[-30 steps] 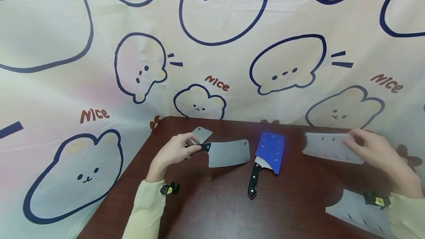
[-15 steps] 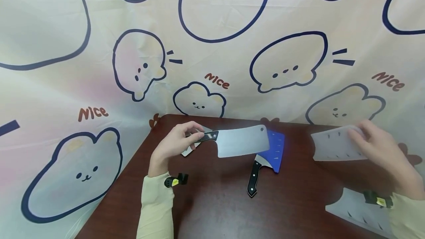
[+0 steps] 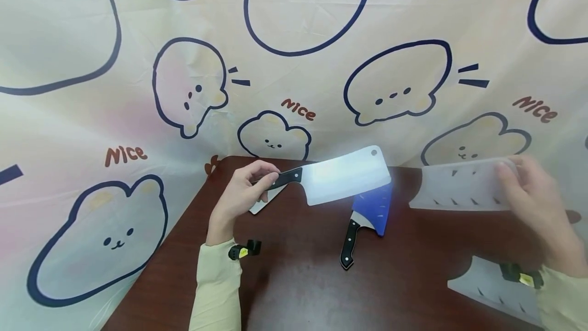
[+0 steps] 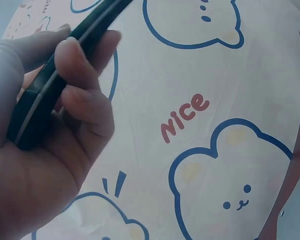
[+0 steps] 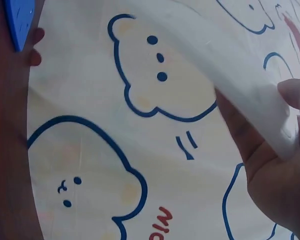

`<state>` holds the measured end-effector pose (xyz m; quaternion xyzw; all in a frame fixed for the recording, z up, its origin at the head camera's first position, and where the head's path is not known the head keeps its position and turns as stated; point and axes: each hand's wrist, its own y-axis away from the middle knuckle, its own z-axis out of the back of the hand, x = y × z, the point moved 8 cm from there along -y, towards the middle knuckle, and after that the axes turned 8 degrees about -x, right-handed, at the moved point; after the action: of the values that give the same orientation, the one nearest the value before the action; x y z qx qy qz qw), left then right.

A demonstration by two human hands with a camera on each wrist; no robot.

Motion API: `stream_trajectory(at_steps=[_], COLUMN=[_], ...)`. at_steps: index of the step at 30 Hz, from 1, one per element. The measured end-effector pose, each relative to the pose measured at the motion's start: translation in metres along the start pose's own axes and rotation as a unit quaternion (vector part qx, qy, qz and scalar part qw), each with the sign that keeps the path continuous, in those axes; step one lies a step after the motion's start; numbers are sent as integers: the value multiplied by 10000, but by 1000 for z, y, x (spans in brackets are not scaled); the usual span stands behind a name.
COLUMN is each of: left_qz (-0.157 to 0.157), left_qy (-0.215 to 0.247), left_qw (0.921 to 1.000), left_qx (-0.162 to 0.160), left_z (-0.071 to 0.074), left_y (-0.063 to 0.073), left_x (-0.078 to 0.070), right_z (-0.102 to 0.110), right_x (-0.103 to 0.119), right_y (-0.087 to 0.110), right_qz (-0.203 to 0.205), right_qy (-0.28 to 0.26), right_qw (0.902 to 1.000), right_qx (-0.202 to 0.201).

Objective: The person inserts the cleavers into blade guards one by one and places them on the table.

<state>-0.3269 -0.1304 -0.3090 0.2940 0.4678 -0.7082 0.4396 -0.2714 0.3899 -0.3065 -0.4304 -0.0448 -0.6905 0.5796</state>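
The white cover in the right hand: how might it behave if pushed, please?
The white cover is probably stiff, extending from the right hand without sagging. It looks thin, so likely light. Its mostly smooth surface may be slippery.

Blue sheath (image 3: 375,206) partly behind bare cleaver (image 3: 346,175)

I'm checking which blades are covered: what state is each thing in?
Cleaver: bare, gripped by left hand.
White cover: off the cleaver, held in right hand.
Knife: blade inside blue cover, lying on table.
Other white cover: on table, partly hidden.
Pale thing: partly hidden, covering unclear.
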Motion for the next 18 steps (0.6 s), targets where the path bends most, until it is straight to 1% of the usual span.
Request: stream_trajectory(at_steps=[3,7,10,13,15,18], left_qz=[-68,-42,-53,-151,-241,-395], left_qy=[31,-50,3,146,248,366], left_qw=[10000,9999,9998,9994,9988,9977], left_qx=[-39,-112,-201,-283,-335,-408], left_z=[0,0,2,5,7,12], left_y=[-1,-2,-2,0,1,4], left_x=[-1,0,-1,-6,-9,-14], right_z=[5,10,12,12,10,9], right_x=[4,12,18,18,17,17], right_y=[3,6,8,10,10,10], right_qz=[2,225,387,299,148,18], right_qy=[-139,-357,-564,-846,-1029,-1244], right_qw=[9997,9983,9963,9942,9926,9891], right_qx=[-187,-400,-524,-592,-632,-793])
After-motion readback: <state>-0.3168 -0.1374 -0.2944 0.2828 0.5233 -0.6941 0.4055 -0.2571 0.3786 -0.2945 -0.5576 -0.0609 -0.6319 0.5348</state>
